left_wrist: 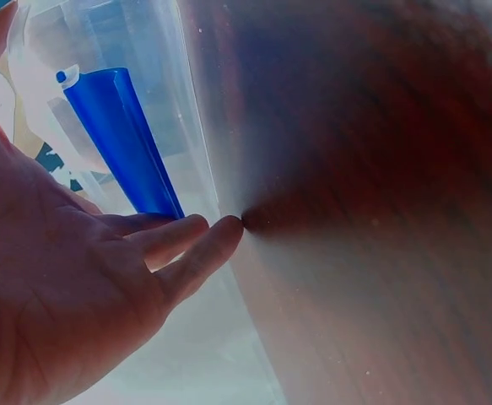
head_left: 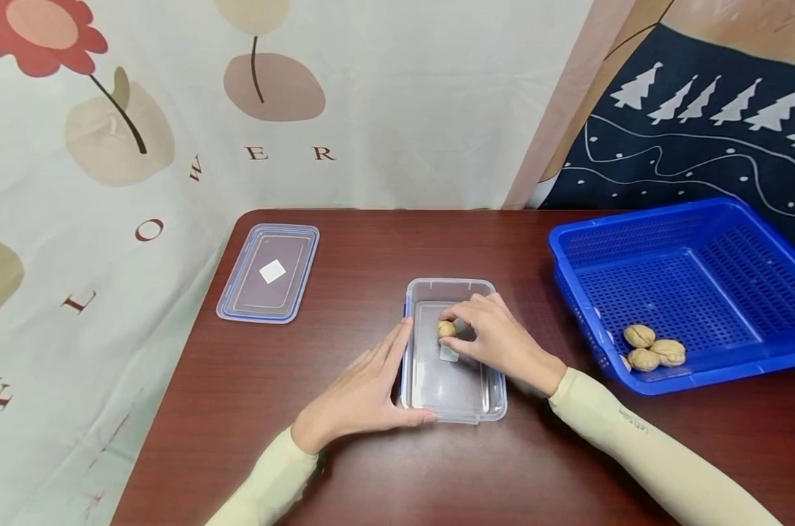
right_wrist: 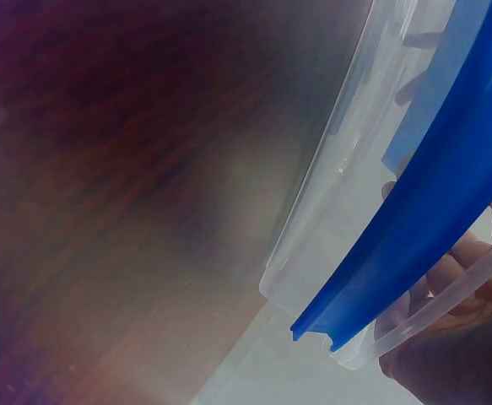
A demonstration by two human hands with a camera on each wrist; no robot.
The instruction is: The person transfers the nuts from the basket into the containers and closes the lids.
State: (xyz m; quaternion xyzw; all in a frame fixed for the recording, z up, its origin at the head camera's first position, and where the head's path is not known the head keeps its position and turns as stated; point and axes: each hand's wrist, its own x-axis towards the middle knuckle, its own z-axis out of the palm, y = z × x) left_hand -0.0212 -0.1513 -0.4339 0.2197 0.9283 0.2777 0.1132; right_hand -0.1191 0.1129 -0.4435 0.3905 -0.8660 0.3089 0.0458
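Observation:
A clear plastic box stands lidless on the table. In the head view my right hand reaches into it and pinches a walnut between thumb and fingers. My left hand lies along the box's left wall with straight fingers, its thumb at the near rim. Beside those fingers, the left wrist view shows a blue latch hanging on the box's side. Another blue latch partly hides the right hand in the right wrist view, where the walnut cannot be seen.
A blue plastic basket is on the right, with several walnuts in its near left corner. The clear lid with a blue seal lies on the table at the far left. A printed cloth hangs behind the table.

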